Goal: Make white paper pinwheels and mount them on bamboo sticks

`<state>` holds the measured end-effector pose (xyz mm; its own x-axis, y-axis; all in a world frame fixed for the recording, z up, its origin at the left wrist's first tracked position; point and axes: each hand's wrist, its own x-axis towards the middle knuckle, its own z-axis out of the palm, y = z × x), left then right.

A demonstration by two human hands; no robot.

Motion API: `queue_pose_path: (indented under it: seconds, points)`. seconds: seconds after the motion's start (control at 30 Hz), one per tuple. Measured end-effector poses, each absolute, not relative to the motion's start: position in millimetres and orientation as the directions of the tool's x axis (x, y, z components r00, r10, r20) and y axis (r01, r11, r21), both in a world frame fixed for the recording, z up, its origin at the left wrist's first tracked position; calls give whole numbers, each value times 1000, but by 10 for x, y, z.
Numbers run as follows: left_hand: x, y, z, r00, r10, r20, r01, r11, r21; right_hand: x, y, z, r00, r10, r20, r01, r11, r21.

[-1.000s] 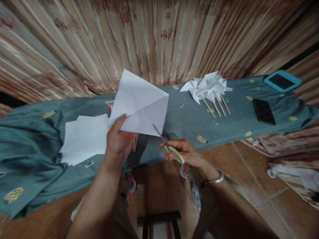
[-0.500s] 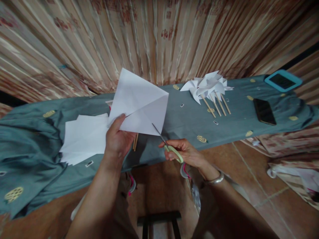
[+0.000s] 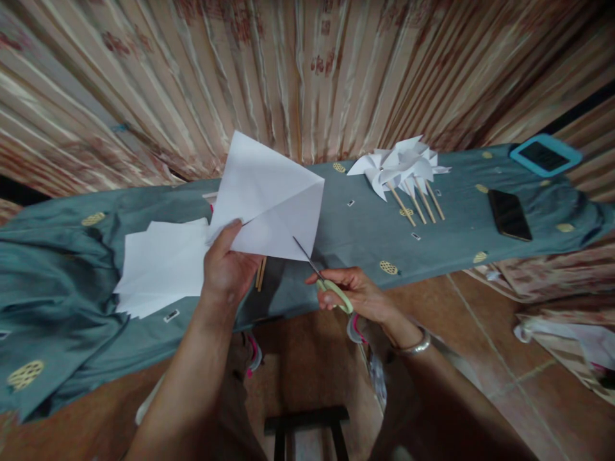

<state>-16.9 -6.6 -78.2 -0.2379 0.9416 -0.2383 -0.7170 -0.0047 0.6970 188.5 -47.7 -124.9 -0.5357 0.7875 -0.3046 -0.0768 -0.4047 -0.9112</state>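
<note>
A square white sheet of paper with creases across it is pinched at its lower left edge by my left hand, thumb on top. Beside that thumb a short dark slit shows in the paper. My right hand is closed around the light green handles of a pair of scissors. The blades reach over the paper's lower right part and look closed or nearly so. Behind my left hand lies a stack of white paper. Thin wooden sticks show partly beneath the held sheet.
Several white paper pinwheels on wooden sticks lie to the right on the blue-green tablecloth. Farther right are a black phone and a blue-framed tablet-like device. A pleated curtain hangs behind the table. A dark stool stands below.
Almost nothing differs. Both hands, the paper and the scissors hold the same positions, with only a very slight shift of the view.
</note>
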Motion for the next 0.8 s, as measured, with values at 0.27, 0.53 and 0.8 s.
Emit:
queue_pose_path:
  seconds: [0.27, 0.53, 0.8]
  points:
    - [-88, -105, -800, -183, 944, -275, -699, 72, 711, 1917, -472, -1245, -546, 796, -261, -85, -363, -928]
    - [-82, -108, -819, -171, 949, -263, -685, 77, 724, 1917, -476, -1263, -535, 806, -254, -96, -357, -929]
    - [-91, -101, -815, -180, 944, -277, -696, 76, 714, 1885, -477, -1252, -508, 804, -310, -104, -415, -904]
